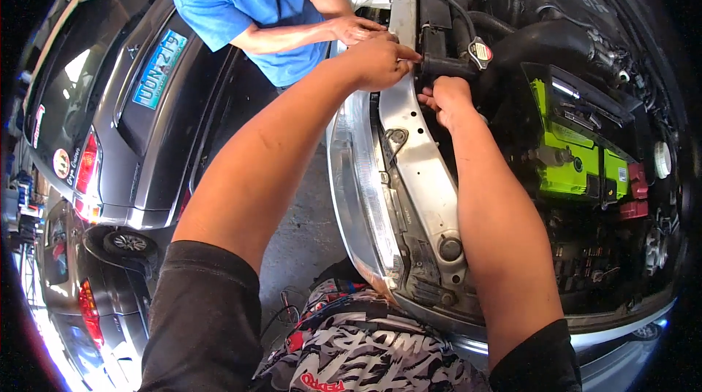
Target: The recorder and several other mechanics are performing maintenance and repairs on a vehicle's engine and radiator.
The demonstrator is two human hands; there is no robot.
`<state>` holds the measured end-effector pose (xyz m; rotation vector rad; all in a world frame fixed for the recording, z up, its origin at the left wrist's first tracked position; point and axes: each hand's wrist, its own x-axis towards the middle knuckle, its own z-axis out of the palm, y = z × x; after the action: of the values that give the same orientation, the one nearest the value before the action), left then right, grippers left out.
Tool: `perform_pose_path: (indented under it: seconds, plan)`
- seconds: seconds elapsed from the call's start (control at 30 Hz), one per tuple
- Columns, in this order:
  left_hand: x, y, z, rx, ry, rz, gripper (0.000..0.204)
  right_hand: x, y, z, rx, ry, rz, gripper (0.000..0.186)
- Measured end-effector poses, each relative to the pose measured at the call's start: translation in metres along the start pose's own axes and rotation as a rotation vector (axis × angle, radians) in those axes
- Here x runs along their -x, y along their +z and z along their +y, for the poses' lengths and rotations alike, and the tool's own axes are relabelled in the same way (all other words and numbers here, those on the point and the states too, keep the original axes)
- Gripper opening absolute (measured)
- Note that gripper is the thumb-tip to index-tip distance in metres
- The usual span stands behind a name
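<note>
In the upper centre of the frame, the left hand lies over the silver crossbar, its index finger stretched toward the black radiator tank and the others loosely bent; whether it grips anything cannot be told. Just right of it, the right hand is beside the tank's lower edge, fingers curled inward, their hold hidden. The radiator cap, next to the tank, carries a printed label in pale and red tones. At centre right, the lime-green battery shows a round dark emblem and a small white label. A co-worker in a blue shirt, upper left of centre, has a pale chest print and hands near the left one. Farther left, a dark car bears a teal-and-white licence plate and a round sticker with writing below. Bold lettering covers the patterned trousers at bottom centre.
</note>
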<state>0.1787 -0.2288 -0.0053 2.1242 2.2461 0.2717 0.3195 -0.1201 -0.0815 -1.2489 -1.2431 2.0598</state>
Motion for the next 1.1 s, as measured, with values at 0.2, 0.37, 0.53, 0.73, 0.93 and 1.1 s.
perform_pose_path:
  seconds: [0.2, 0.37, 0.53, 0.73, 0.93, 1.1]
  plan:
    - [-0.007, -0.035, 0.030, -0.173, 0.040, -0.158, 0.035, -0.008, -0.009, 0.003, 0.016, 0.033, -0.044, 0.024]
    - [-0.007, -0.013, 0.012, 0.014, 0.040, 0.073, 0.032, -0.006, 0.001, 0.007, -0.044, -0.006, -0.033, 0.022]
    - [0.020, 0.019, 0.018, 0.317, -0.149, 0.599, 0.033, -0.013, -0.006, 0.010, -0.122, -0.044, -0.085, 0.025]
    - [0.057, 0.049, 0.046, 0.285, -0.211, 0.649, 0.045, -0.002, -0.001, 0.001, -0.066, 0.000, 0.000, 0.025]
    - [0.056, 0.060, 0.048, 0.358, -0.309, 0.641, 0.041, -0.006, -0.003, 0.001, 0.036, 0.024, 0.047, 0.018]
    - [0.058, 0.062, 0.050, 0.380, -0.331, 0.639, 0.040, -0.002, -0.008, 0.004, -0.006, 0.013, -0.028, 0.017]
